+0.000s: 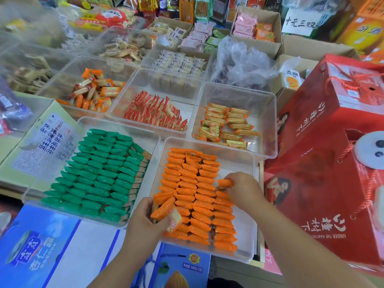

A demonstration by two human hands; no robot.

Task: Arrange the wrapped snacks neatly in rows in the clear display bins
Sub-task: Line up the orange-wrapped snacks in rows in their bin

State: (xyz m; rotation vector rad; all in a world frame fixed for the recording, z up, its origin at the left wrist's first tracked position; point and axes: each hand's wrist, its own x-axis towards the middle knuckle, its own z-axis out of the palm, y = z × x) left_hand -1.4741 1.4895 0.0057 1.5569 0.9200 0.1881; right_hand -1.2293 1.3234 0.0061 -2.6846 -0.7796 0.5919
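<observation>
A clear bin in front of me holds orange wrapped snacks standing in rows. My left hand grips a small stack of orange snacks over the bin's near left corner. My right hand pinches one orange snack at the far end of the rightmost row. To the left, another clear bin is packed with rows of green wrapped snacks.
Behind stand more clear bins: red-orange packs, gold-orange packs and loose orange biscuits. Large red gift boxes crowd the right side. Blue cartons lie under the near edge. Cardboard boxes of snacks fill the back.
</observation>
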